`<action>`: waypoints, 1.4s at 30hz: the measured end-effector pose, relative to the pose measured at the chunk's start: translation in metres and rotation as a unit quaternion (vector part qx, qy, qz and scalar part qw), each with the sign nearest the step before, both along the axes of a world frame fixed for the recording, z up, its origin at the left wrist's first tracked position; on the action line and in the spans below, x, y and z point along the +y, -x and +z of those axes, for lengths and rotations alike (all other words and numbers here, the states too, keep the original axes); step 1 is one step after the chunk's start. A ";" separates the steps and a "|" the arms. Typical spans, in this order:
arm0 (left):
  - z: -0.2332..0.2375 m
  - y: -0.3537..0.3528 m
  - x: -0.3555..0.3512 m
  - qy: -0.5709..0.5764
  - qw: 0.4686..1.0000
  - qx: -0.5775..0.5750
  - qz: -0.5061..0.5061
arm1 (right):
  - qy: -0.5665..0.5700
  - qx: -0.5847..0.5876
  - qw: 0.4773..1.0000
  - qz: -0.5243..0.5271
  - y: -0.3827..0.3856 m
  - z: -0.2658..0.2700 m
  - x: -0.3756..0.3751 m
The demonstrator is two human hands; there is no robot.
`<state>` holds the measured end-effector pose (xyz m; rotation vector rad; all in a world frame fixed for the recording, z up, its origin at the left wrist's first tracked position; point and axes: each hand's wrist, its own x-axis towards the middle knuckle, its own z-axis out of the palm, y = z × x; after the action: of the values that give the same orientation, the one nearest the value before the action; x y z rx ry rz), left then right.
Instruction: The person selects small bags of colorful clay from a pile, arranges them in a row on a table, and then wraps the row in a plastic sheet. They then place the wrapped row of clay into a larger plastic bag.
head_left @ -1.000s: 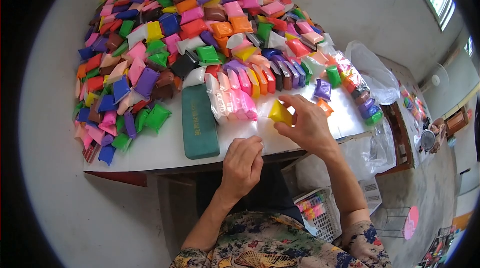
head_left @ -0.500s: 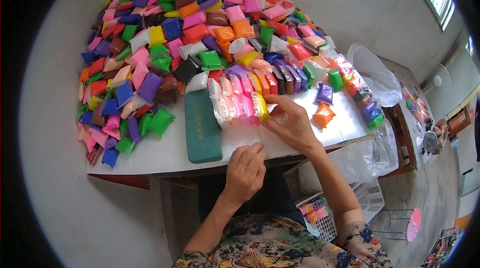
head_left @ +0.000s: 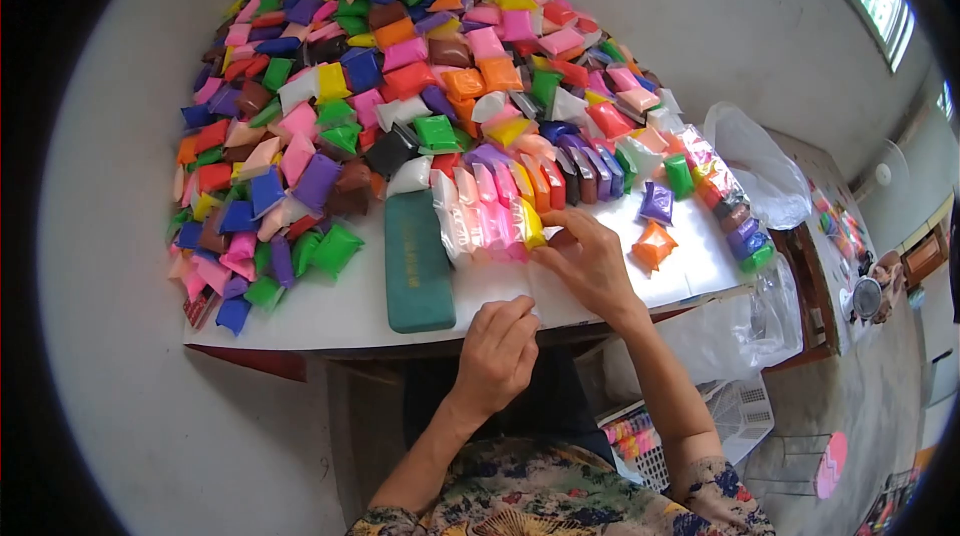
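A row of small sealed packets, white, peach and pink (head_left: 492,216), lies beside a teal case (head_left: 420,266) on the white table. My right hand (head_left: 592,268) is at the row's right end, thumb and fingers closed on a yellow packet (head_left: 532,226). My left hand (head_left: 497,354) hovers by the front edge, its fingers curled in together with nothing visible in them. Behind the row, orange, brown and dark packets (head_left: 570,171) stand on edge side by side. To the right lie a loose purple packet (head_left: 656,203) and an orange packet (head_left: 654,245).
A big heap of coloured packets (head_left: 400,76) covers the back and left of the table. Another line of packets (head_left: 727,206) runs along the right side, next to clear plastic bags (head_left: 755,171). Below sits a white basket (head_left: 742,416); a pink-topped stool (head_left: 831,466) stands beyond.
The view has shifted slightly, so the table appears a little farther right. My right hand stays at the yellow packet, and my left hand keeps its curled pose near the edge.
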<state>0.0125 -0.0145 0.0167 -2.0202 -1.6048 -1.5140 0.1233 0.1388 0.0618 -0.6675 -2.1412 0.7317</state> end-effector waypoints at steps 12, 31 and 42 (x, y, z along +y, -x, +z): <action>0.066 0.018 -0.049 -0.018 1.000 0.015 -0.005 | -0.030 -0.048 0.998 -0.032 -0.022 -0.002 -0.018; 0.116 0.219 -0.022 -0.114 0.935 -0.234 0.242 | -0.124 -0.040 0.989 -0.065 -0.031 -0.022 -0.037; 0.103 0.240 0.034 0.015 0.967 0.006 0.255 | -0.133 -0.026 0.989 -0.064 -0.031 -0.024 -0.037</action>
<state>-0.2276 0.0199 0.1195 -1.4548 -1.9517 -1.2810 0.1545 0.1015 0.0381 -0.6780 -2.1699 0.3536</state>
